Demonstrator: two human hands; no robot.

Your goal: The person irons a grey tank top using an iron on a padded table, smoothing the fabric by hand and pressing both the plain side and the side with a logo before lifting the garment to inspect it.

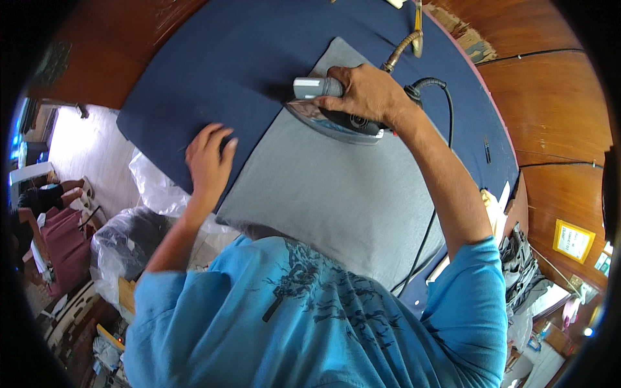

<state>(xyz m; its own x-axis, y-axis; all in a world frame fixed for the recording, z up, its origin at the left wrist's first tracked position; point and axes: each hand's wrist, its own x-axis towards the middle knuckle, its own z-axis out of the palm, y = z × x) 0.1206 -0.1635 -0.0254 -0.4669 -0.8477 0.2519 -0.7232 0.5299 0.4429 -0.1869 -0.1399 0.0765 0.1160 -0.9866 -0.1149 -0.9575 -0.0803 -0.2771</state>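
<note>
My right hand (370, 96) grips the handle of a steam iron (336, 124), its fingers wrapped round the grey grip. The iron rests flat on a piece of grey cloth (330, 194), near the cloth's far, narrow end. That cloth lies over the dark blue cover of an ironing table (213, 71) and hangs toward my body at the near side. To the left of the cloth, my left hand (211, 155) is over the blue cover with its fingers apart and nothing in them.
A ribbed hose (402, 49) and a black cord (449, 107) run from the iron. Clear plastic sheeting (155, 184) hangs at the table's left edge. Dark clothes (522, 271) are heaped at the right, below a wooden wall (556, 103). Another person (45, 197) is at the far left.
</note>
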